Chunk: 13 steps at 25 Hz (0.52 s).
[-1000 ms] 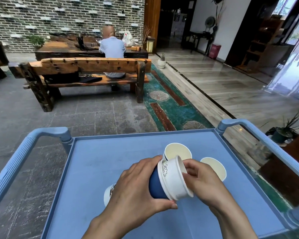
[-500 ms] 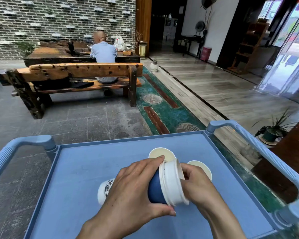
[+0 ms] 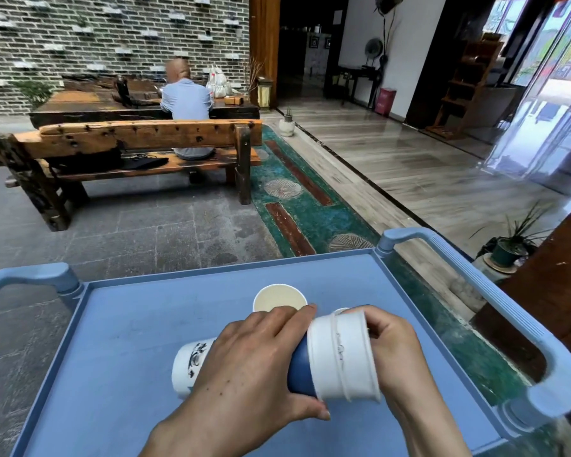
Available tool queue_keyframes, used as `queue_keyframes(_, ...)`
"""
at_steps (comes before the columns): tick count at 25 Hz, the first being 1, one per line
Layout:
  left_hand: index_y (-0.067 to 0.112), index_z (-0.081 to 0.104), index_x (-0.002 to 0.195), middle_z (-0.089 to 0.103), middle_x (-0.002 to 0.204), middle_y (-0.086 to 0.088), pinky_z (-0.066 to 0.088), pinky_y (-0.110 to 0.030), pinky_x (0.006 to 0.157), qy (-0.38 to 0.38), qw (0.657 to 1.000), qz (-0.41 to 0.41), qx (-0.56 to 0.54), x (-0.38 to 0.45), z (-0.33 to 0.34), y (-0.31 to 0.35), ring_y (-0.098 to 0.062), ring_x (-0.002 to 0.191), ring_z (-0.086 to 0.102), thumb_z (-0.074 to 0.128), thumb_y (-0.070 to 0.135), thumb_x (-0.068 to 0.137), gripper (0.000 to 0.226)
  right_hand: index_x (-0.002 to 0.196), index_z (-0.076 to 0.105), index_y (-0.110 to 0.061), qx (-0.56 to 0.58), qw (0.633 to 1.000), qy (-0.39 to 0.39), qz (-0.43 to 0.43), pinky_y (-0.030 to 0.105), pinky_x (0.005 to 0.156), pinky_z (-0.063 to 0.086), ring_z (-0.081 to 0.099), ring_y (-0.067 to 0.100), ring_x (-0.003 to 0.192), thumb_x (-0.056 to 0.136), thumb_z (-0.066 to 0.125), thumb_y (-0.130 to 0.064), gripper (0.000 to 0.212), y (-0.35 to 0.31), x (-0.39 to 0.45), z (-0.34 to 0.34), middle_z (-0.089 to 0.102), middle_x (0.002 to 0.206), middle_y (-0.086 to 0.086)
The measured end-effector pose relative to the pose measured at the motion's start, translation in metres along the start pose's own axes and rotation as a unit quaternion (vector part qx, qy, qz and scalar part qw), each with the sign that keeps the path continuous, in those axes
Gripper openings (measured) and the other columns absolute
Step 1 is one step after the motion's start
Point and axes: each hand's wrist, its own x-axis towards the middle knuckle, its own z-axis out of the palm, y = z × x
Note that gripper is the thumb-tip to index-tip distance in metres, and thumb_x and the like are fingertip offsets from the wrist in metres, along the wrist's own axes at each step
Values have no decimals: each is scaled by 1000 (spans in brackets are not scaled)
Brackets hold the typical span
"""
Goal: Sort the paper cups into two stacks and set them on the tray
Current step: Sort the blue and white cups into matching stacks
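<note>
A stack of paper cups (image 3: 338,356) lies on its side above the blue tray (image 3: 119,324), held between both hands. Its visible middle is dark blue, its right end white, and a white end with a black pattern (image 3: 192,364) sticks out on the left. My left hand (image 3: 248,367) wraps the stack from above. My right hand (image 3: 396,351) grips the white rim end. An upright white cup (image 3: 279,297) stands on the tray just behind my left hand. Another cup's rim (image 3: 341,311) barely shows behind the stack.
The tray tops a blue cart with handles at left (image 3: 30,275) and right (image 3: 541,357). Beyond it are a stone floor, a wooden bench (image 3: 136,143) with a seated person (image 3: 187,103), a green rug (image 3: 304,209) and a potted plant (image 3: 508,249) to the right.
The stack has turned more level and the white cups sit further along the blue one. The camera has tilted, so the tray appears lower and the second upright cup is now mostly hidden.
</note>
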Motion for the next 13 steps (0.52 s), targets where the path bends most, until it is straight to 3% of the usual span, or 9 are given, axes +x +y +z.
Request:
queue_keyframes(3,45,29,142,43,140,25,33,-28,100,19,998,-42,31,0,-8,-20,-8,129,42,68,80,47,108,77,74,-11,69,997,17,15,35,52,44,57,19,63,68,64,1,18,-1,5,-36,69,69,18)
queue_keyframes(5,50,43,132,51,131,32,40,-29,94,111,987,-93,-64,1,-35,-39,-2,120,50,77,75,38,103,82,75,-12,119,991,54,18,36,49,49,61,18,60,79,55,11,31,-2,6,-68,72,68,8)
queue_keyframes(7,56,48,124,59,123,32,47,-28,87,240,936,-112,-232,7,-65,-56,8,111,54,83,65,42,89,84,73,-16,160,980,113,24,41,59,51,55,17,60,84,47,7,34,-4,9,-98,69,67,2)
queue_keyframes(9,46,49,130,61,130,16,54,-33,90,304,879,-54,-364,19,-80,-59,-5,121,55,78,62,60,77,86,75,-21,156,982,110,-2,33,53,48,55,19,60,81,48,-3,33,-8,12,-119,68,68,2)
queue_keyframes(11,36,48,133,62,131,9,51,-28,92,309,849,-21,-428,36,-75,-50,-14,124,55,76,65,64,79,89,74,-19,109,989,95,-24,24,42,44,54,13,53,79,49,-3,31,-9,17,-127,65,64,2)
queue_keyframes(13,35,49,130,64,125,17,49,-19,88,288,843,-31,-453,51,-55,-39,-5,119,57,78,64,61,81,92,71,-18,46,994,94,-37,22,40,38,49,12,51,80,49,-2,29,-5,26,-126,60,62,2)
